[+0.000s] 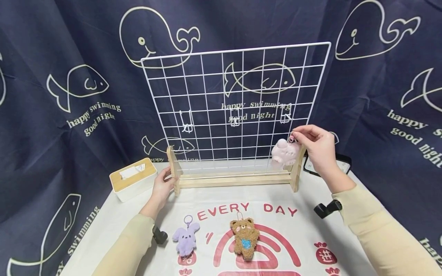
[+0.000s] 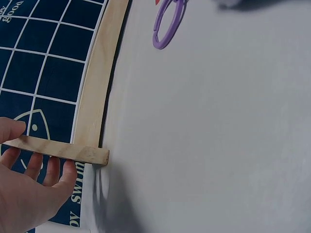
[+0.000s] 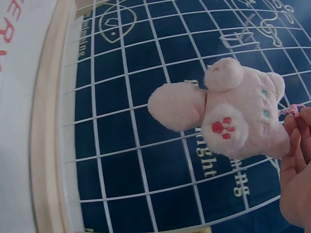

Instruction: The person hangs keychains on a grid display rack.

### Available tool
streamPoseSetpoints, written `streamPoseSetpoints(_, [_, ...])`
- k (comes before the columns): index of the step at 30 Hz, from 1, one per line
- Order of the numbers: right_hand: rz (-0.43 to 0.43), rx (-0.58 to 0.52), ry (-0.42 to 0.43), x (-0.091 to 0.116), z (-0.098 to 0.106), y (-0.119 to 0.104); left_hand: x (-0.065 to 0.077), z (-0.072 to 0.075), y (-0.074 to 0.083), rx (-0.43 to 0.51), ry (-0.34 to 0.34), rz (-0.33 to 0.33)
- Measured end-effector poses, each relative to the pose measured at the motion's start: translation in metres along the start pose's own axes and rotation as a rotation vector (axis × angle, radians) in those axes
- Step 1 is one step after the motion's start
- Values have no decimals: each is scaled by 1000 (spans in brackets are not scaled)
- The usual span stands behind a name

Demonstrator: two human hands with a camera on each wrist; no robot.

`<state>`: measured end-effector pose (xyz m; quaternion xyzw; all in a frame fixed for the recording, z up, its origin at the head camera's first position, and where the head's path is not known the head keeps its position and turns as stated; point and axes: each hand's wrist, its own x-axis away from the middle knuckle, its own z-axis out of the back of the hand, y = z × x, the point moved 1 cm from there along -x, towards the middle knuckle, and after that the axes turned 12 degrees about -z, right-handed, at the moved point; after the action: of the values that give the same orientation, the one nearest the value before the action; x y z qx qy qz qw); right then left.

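Fingers of the right hand (image 1: 317,148) pinch the pink loop (image 3: 293,111) of a pale pink plush charm (image 1: 284,153); fingers of the left hand (image 1: 164,188) clamp the light-wood left upright (image 1: 173,168). White surface (image 1: 310,230) carries a white wire grid panel (image 1: 243,91), charm at its 4 o'clock; contact with wires unclear. Fuzzy brown bear (image 1: 245,238) at 6, lilac rabbit (image 1: 185,240) at 7, well apart. Step, judged: bringing charm to right white wire hook (image 1: 285,118), at its 12 o'clock. Next calls for lifting, loop foremost; room upward, panel's right edge near.
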<state>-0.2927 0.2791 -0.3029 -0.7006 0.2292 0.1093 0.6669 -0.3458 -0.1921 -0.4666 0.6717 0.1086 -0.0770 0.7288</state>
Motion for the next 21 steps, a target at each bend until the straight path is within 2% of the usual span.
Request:
streamPoseSetpoints(10, [41,-79,31,-13,-3,-13,-1,0,-2,2,-10,1])
streamPoseSetpoints(17, [44,-35,80,-17,-4,-16,-1,0,-3,9,-3,1])
streamPoseSetpoints(21, [45,-60,91,-20,-6,-16,0,0,-4,8,6,-25])
